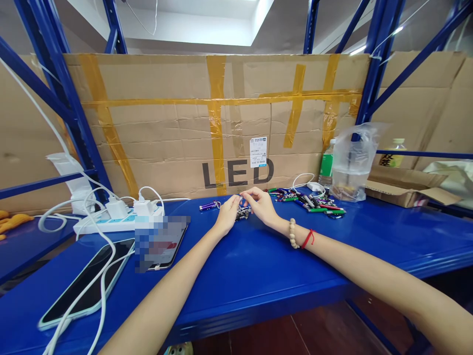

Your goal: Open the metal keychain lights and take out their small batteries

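My left hand [226, 215] and my right hand [260, 205] meet over the blue table, fingertips pinched close together. Whatever they hold between the tips is too small to make out. Just below the fingers lies a small heap of metal clasps [243, 213], partly hidden by my hands. To the left of my left hand rests a purple pen-like stick [209, 206] with a metal ring at one end. Beyond my right hand, a loose pile of colourful pen-like sticks [314, 201] in green, red, purple and black is spread out.
Left on the table [258, 276] are a power strip [107, 225] with chargers, a phone [88, 283] under white cables and a partly blurred phone [172, 246]. A plastic bag [351, 170], a green-labelled bottle [326, 165] and an open carton [402, 187] stand right. Cardboard [166, 133] closes the back.
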`<state>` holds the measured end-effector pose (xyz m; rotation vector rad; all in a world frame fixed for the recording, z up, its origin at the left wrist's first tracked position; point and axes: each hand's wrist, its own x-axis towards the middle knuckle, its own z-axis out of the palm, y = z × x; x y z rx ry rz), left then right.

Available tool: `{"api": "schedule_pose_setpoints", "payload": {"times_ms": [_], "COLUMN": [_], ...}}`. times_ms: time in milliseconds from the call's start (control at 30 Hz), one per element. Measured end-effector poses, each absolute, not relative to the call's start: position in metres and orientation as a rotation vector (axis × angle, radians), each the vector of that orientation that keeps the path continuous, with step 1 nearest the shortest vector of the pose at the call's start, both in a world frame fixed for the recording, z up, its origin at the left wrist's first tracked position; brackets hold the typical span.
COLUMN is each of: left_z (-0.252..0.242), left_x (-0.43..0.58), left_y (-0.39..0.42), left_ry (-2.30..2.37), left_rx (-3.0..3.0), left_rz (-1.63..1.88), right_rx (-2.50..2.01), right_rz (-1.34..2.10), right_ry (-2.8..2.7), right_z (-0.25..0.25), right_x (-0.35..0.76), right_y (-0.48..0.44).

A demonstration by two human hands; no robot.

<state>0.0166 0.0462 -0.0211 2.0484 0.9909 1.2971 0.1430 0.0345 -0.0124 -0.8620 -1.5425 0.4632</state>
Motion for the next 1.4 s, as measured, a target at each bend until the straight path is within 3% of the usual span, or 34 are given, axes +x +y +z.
{"api": "schedule_pose_setpoints", "payload": {"times_ms": [367,633,1000,1400], "left_z": [-0.021,-0.023,-0.024,-0.026], "left_x": [0.019,0.007,-0.004,-0.004], "left_y": [0.046,0.050,0.054,0.055], "left_ry": [0.889,1.053,1.298,1.520], "left_rx": [1.842,2.182,2.485,2.422], "left_rz": [1.220,1.278,1.012,1.056], "right_rx": [-0.852,-0.966,-0.976,-1.335], "right_rz": [0.425,0.396,0.370,-0.113], "right_ry": [-1.584,-1.575,-1.686,-1.904], "right_z": [-0.011,-0.013,-0.017,-0.020], "right_x": [0.146,0.149,0.151,0.162], "right_y": [0.035,0.037,0.040,0.046]}}
